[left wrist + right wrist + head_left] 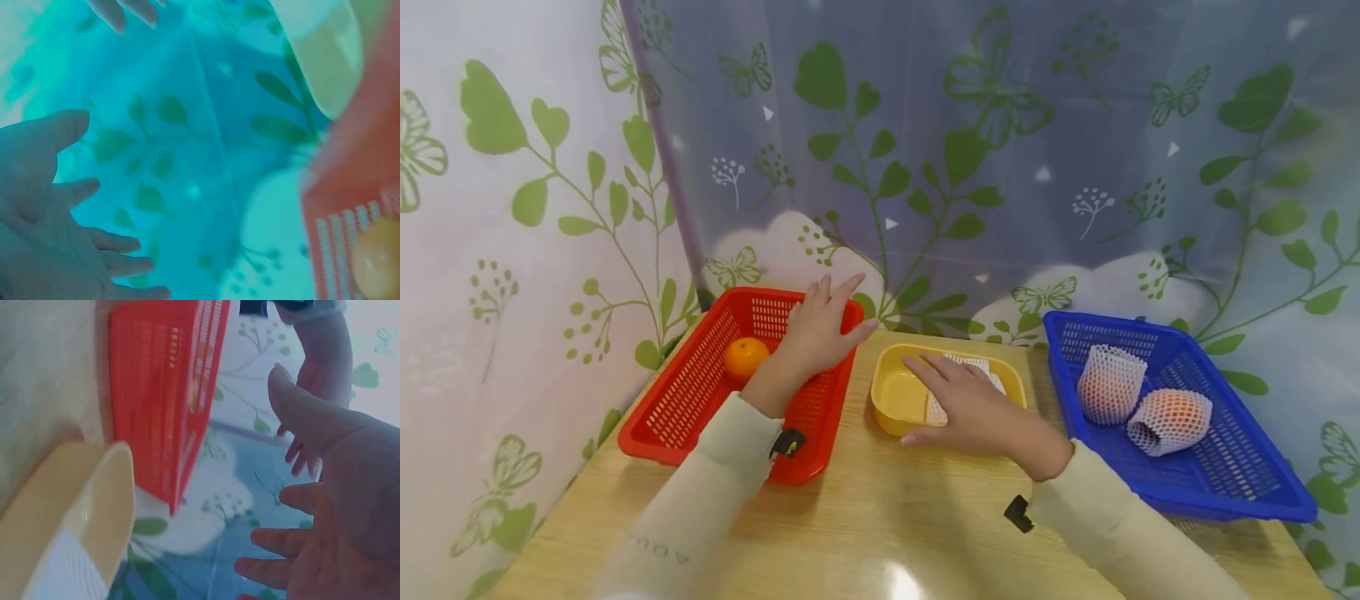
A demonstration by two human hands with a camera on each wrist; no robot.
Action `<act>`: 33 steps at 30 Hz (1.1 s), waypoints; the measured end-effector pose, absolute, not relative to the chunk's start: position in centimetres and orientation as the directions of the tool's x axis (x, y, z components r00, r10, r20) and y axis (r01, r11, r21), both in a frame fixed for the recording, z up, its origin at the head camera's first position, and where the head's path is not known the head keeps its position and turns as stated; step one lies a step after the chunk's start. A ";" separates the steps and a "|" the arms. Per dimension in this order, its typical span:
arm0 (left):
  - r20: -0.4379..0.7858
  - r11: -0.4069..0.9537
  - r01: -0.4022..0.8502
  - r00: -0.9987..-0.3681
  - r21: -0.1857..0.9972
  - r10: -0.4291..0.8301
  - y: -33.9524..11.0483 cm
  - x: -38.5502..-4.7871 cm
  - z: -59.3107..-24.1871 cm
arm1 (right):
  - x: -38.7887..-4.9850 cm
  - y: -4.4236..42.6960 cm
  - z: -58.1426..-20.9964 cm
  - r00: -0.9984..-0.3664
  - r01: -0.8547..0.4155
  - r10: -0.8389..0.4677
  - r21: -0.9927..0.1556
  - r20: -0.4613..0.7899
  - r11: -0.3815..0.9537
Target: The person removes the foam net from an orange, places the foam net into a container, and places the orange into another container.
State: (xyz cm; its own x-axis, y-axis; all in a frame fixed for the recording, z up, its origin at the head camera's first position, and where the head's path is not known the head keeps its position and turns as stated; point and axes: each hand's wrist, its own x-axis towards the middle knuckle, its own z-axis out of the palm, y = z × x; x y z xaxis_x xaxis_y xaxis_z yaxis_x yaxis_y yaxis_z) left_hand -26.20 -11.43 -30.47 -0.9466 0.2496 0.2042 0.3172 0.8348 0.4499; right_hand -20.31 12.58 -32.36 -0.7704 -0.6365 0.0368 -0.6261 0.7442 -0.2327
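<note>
Bearing hard-to-read letters point(661, 550) on left sleeve point(707, 479); spreading released left hand point(816, 329) above far-right corner of red basket point(840, 408), right hand point(973, 408) likewise over yellow tub point(897, 396).

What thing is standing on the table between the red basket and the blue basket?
The head view shows a yellow container between the red basket and the blue basket, partly hidden by the right hand.
</note>
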 end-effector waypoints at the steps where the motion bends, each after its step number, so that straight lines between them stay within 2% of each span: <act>1: 0.204 0.831 0.330 -0.943 0.449 0.264 -10.9 -25.8 -30.3 | -20.2 13.2 -32.2 -0.774 -0.624 -0.632 -0.228 0.048 0.747; 6: 0.214 0.806 0.395 -0.918 0.441 0.333 -8.2 -24.0 -29.9 | -20.0 16.8 -31.3 -0.807 -0.587 -0.586 -0.219 0.077 0.780; 11: 0.224 0.770 0.437 -0.899 0.464 0.376 -5.7 -23.1 -30.5 | -19.8 20.4 -30.2 -0.847 -0.528 -0.529 -0.201 0.052 0.825; 16: 0.221 0.732 0.468 -0.882 0.495 0.415 -3.0 -22.5 -31.6 | -20.3 24.0 -29.1 -0.905 -0.403 -0.425 -0.267 -0.026 0.875; 22: 0.185 0.698 0.472 -0.874 0.539 0.449 0.4 -21.4 -32.5 | -22.5 29.0 -28.1 -0.948 -0.228 -0.288 -0.348 -0.132 0.909; 27: 0.194 0.681 0.498 -0.859 0.537 0.474 2.9 -20.8 -33.7 | -23.9 32.8 -27.9 -0.958 -0.083 -0.179 -0.379 -0.226 0.922; 33: 0.161 0.706 0.484 -0.865 0.517 0.476 5.6 -20.4 -35.1 | -25.3 36.0 -29.0 -0.935 0.108 -0.052 -0.422 -0.350 0.900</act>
State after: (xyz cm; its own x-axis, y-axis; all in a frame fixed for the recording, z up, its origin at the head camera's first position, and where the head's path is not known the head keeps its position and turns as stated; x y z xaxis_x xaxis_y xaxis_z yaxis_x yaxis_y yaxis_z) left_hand -20.42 5.65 -35.12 -0.8648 0.4758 0.1606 0.4843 0.7056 0.5173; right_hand -25.25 36.04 -29.04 -0.9352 -0.0521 -0.3503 0.1081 0.9000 -0.4223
